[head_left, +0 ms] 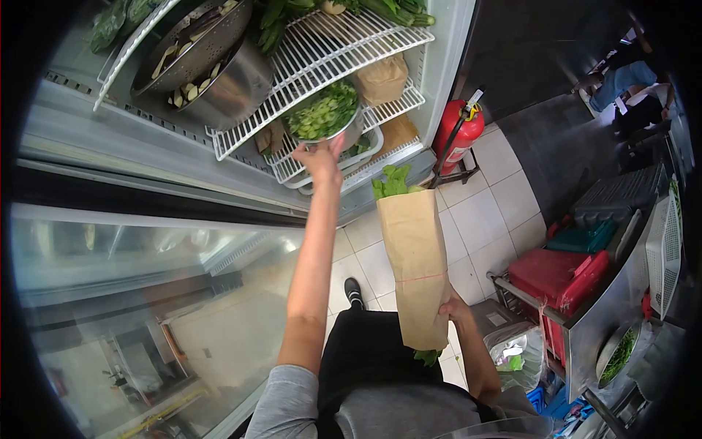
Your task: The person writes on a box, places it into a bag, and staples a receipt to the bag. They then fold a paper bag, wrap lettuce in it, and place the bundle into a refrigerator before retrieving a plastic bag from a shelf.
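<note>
My left hand (322,162) reaches into the open fridge and grips the near edge of a metal bowl (352,130). Chopped green vegetables (322,110) fill this bowl, which is on a lower wire shelf. Against my body, my right hand (455,309) holds a long brown paper bag (415,256) by its lower right side. Leafy greens (395,181) stick out of the bag's top, and a few leaves show at its lower end. A thin reddish band runs around the bag.
Metal pots (230,88) with cut vegetables stand on the upper wire shelf (351,44). A fire extinguisher (461,132) is beside the fridge. The glass door (146,293) hangs open at left. Red bins (556,274) and a steel table (596,322) are at right; a person sits farther back.
</note>
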Available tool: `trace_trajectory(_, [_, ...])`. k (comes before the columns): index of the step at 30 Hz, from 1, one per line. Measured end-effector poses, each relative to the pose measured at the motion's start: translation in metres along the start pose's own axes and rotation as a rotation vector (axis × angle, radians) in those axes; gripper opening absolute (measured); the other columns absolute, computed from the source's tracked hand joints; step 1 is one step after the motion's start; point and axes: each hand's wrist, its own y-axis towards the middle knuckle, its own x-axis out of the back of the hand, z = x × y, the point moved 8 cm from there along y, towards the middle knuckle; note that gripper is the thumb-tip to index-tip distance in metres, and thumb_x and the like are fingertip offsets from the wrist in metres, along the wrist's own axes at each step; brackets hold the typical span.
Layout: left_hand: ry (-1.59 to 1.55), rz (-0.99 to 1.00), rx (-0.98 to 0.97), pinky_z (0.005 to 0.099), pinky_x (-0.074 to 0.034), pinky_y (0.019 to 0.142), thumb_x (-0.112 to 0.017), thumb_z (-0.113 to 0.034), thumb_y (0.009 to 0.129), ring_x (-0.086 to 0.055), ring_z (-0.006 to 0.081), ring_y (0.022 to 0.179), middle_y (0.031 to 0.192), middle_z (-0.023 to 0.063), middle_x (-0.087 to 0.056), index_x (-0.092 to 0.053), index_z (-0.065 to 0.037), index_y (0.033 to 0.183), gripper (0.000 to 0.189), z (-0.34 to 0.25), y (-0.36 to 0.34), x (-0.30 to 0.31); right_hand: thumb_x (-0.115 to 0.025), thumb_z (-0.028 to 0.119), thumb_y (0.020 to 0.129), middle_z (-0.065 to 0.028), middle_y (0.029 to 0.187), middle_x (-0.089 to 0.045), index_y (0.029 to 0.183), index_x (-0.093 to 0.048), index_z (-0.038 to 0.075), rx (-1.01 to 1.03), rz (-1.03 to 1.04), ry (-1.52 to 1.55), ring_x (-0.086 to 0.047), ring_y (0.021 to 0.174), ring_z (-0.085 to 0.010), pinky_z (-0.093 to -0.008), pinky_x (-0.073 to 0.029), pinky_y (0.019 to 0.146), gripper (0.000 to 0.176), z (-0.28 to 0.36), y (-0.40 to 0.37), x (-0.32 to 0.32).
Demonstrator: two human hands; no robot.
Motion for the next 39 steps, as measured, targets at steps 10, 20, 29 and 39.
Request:
trace_trajectory(10, [0.389,-0.095,-0.019,0.0470,-0.047,0.083,-0.051,-0.033,0.089,-0.058,0.0328,0.096,0.121,0.0150,-0.042,-0.032,-0.006,0.123,0.048,-0.024,0.010,0.045,-0.082,0.016,0.047,-0.0088,0.136,-0.035,0.143,-0.010,0.009,0.036,-0.011,-0.021,-0.035,0.126,-0.0230,-0.0361,-0.030,0.103,0.120,0.000,0.008,-0.004])
trace_trajectory(20, [0.402,0.443,0.035,0.0383,-0.053,0.079,-0.044,-0.036,0.093,-0.061,0.0349,0.095,0.114,0.0200,-0.057,-0.045,-0.001,0.121,0.044,-0.086,0.081,-0.032,-0.083,0.021,0.047,-0.0085,0.133,-0.038,0.142,-0.013,0.008,0.080,0.003,0.001,-0.038,0.123,-0.0227,-0.0360,-0.034,0.100,0.119,0.000,0.005,-0.011])
trace_trajectory(29, [0.359,0.493,0.018,0.0400,-0.054,0.083,-0.038,-0.038,0.095,-0.061,0.0359,0.095,0.109,0.0224,-0.055,-0.040,0.003,0.119,0.047,-0.068,0.068,-0.071,-0.085,0.022,0.046,-0.0084,0.133,-0.038,0.142,-0.013,0.009,0.037,-0.041,0.001,-0.038,0.123,-0.0230,-0.0361,-0.034,0.100,0.121,-0.005,-0.003,-0.009])
trace_trajectory(39, [0.746,-0.177,-0.212,0.0425,-0.047,0.085,-0.047,-0.043,0.090,-0.057,0.0284,0.099,0.109,0.0107,-0.058,-0.046,-0.007,0.122,0.048,-0.097,0.147,0.040,-0.086,0.033,0.046,-0.0109,0.131,-0.040,0.140,-0.018,0.005,0.016,-0.111,-0.013,-0.039,0.122,-0.0234,-0.0360,-0.036,0.099,0.119,-0.007,-0.013,-0.003])
